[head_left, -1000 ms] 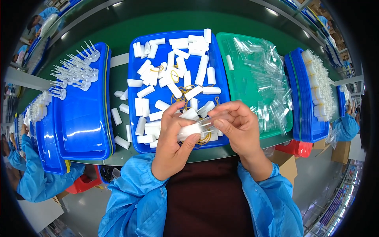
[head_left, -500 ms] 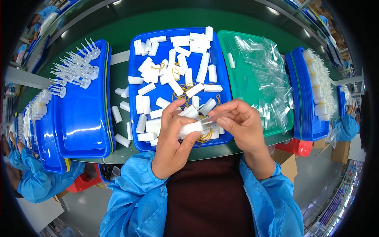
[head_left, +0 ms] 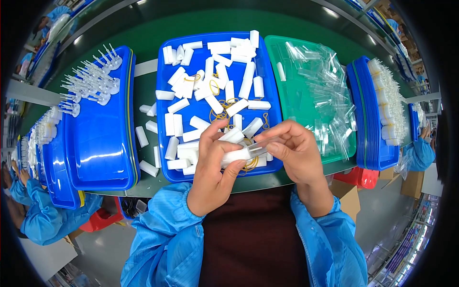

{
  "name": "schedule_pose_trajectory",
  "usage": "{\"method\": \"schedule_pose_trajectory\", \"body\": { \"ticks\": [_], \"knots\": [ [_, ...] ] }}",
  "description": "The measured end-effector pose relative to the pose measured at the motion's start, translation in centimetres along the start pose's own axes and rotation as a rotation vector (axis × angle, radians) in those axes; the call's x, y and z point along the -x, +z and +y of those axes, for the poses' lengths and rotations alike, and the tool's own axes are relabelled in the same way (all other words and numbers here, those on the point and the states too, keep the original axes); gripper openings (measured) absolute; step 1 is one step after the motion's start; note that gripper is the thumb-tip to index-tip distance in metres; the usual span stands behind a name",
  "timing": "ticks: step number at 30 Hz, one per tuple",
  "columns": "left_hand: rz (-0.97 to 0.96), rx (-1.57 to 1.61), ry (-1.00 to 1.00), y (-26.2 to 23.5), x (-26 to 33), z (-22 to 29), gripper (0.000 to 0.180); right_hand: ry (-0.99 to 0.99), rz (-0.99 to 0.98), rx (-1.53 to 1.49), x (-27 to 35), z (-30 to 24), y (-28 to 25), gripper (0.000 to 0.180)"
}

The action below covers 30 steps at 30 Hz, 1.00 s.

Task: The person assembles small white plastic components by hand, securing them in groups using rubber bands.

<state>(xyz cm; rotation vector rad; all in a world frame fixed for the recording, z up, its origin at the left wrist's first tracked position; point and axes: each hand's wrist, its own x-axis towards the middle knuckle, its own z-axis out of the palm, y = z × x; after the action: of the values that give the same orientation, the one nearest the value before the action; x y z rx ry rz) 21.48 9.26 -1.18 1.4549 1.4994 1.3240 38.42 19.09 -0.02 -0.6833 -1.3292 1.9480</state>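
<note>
My left hand (head_left: pixel 210 177) is closed around a white foam-like block (head_left: pixel 234 156), gripped between thumb and fingers. Pinched in my right hand (head_left: pixel 301 155) is a thin clear plastic sleeve (head_left: pixel 260 146). The sleeve's left end meets the block's right end; whether it fits over the block or only touches it, I cannot tell. Both hands are above the near edge of a blue tray (head_left: pixel 274 107) strewn with similar white blocks (head_left: pixel 178 105). Yellow rubber bands (head_left: pixel 218 113) lie among those blocks, partly hidden by my hands.
At right, a green tray (head_left: pixel 292 107) holds many clear sleeves (head_left: pixel 330 103). Stacked blue trays (head_left: pixel 366 110) with bundled white pieces stand beyond it. The left blue tray (head_left: pixel 98 148) carries pronged clear pieces (head_left: pixel 93 83). Loose blocks (head_left: pixel 141 137) lie between trays. A co-worker's blue sleeve (head_left: pixel 48 217) shows far left.
Hardly anything differs. My hands, with the block and the clear sleeve, have shifted very slightly to the right; both grips are the same.
</note>
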Motion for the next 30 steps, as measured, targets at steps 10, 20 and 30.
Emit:
{"method": "schedule_pose_trajectory", "body": {
  "ticks": [10,20,30],
  "knots": [
    [0.045,-0.036,0.066,-0.2,0.2,0.3,0.02,0.022,0.028,-0.225,0.4,1.0,0.5,0.015],
    [0.027,-0.021,0.009,-0.4,0.4,0.1,0.019,-0.019,0.064,-0.059,0.8,0.8,1.1,0.019],
    [0.034,-0.057,0.051,-0.3,0.5,-0.1,0.021,-0.133,0.072,0.156,0.9,0.2,1.6,0.02]
  ]
}}
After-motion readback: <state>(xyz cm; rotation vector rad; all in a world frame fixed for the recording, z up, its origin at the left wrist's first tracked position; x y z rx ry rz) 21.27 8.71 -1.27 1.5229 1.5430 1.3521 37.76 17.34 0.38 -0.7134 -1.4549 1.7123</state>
